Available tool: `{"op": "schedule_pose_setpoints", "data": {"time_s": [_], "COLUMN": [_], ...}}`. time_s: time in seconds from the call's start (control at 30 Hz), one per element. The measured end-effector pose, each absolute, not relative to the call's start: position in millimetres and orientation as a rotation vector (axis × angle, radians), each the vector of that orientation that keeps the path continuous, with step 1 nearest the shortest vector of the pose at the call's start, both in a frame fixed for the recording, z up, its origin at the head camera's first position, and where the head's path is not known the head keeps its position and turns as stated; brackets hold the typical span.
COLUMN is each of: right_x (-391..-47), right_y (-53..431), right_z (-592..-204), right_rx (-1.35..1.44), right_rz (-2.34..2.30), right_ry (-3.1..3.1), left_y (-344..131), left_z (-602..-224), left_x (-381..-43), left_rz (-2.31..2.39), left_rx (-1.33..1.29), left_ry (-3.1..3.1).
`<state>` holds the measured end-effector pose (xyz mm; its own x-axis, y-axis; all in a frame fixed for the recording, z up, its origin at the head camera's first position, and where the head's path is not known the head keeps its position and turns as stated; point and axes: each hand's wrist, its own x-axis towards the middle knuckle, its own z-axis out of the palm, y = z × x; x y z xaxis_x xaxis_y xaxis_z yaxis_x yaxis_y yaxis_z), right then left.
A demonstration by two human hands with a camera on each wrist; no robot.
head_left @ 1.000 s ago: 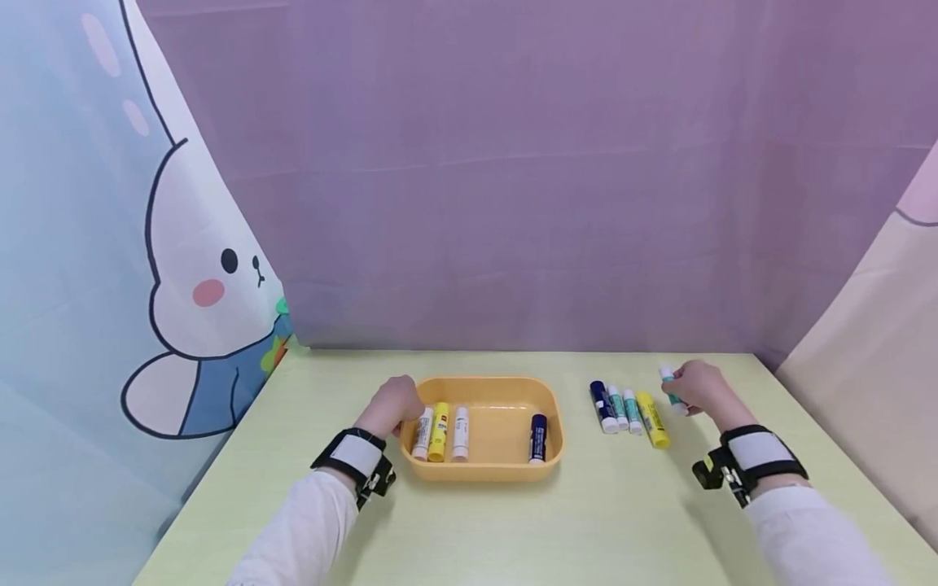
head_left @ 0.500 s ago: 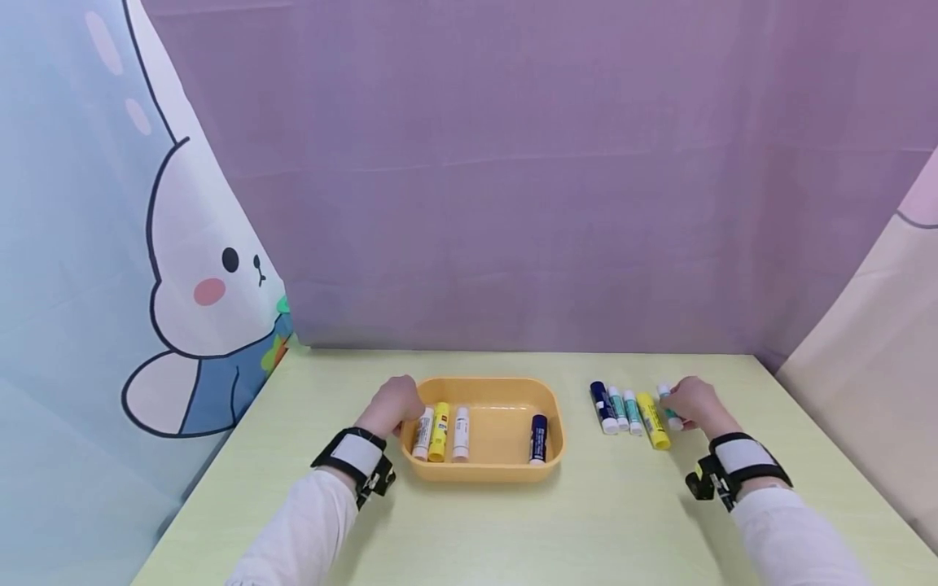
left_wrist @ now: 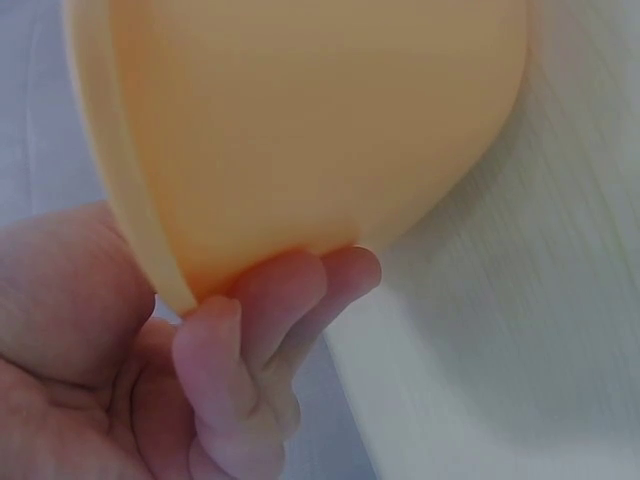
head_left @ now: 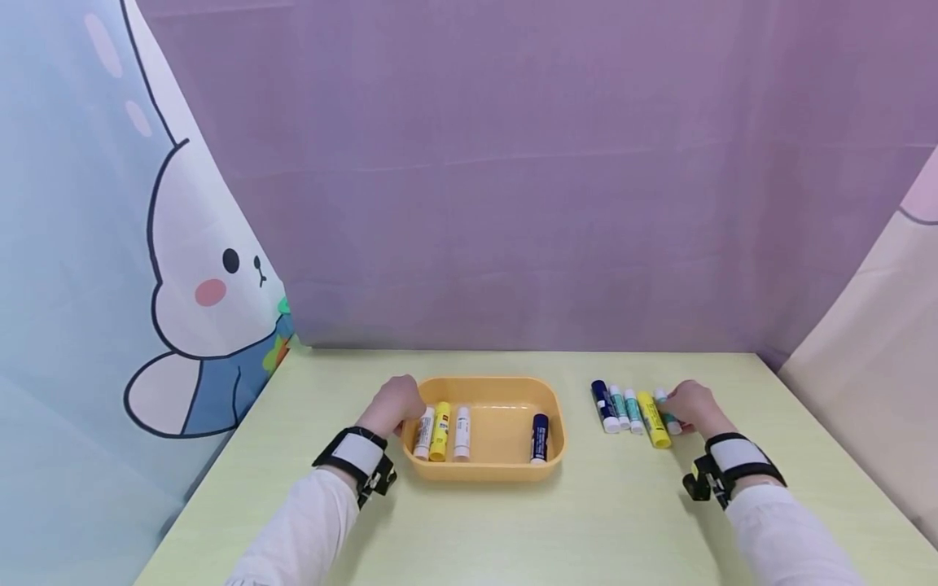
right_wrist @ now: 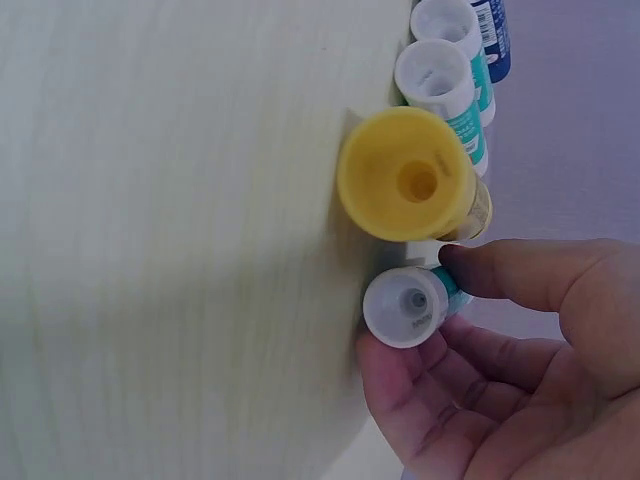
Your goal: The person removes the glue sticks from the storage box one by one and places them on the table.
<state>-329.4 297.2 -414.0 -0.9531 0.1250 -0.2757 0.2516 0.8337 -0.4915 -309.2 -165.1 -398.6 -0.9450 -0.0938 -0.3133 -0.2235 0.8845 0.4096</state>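
Observation:
My left hand grips the rim at the left end of a yellow-orange plastic tray; in the left wrist view its thumb and curled fingers pinch the wall. My right hand pinches a teal-and-white glue stick between thumb and fingers, its white end toward the camera. This stick lies at the right end of a row, right beside a big yellow glue stick. Left of that come two teal-and-white glue sticks and a dark blue one.
Inside the tray, two white glue sticks and a yellow one lie at the left, and a dark blue one at the right. A purple cloth hangs behind the pale table.
My right hand has brought the teal-and-white glue stick left and down to the yellow one's side, turning it roughly in line with the row. The left hand stays on the tray.

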Motion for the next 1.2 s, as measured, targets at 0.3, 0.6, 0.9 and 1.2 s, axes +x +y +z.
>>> {"op": "schedule_pose_setpoints", "data": {"time_s": [0.3,0.6,0.9,1.2], "right_x": [-331.2,-329.4,-328.0,-329.8], "right_y": [297.8,296.4,296.1,299.0], "right_z": [-415.9,-416.1,-417.3,-419.6], "right_rx": [0.288,0.278,0.252,0.265], "right_rz": [-0.757,-0.770,-0.721,-0.758], "right_ry": [2.779,2.797,2.802,2.778], "left_y": [-165.3,-165.8,-165.9,-166.8], "left_z": [-397.7,-396.6,-399.3,-399.4], "left_x": [-309.1,-308.1,-309.1,-308.7], "left_rz": [0.642,0.640,0.638,0.634], "left_rx": [-0.235,-0.225,-0.227,-0.219], "left_ry": [2.769,2.766,2.769,2.775]}}
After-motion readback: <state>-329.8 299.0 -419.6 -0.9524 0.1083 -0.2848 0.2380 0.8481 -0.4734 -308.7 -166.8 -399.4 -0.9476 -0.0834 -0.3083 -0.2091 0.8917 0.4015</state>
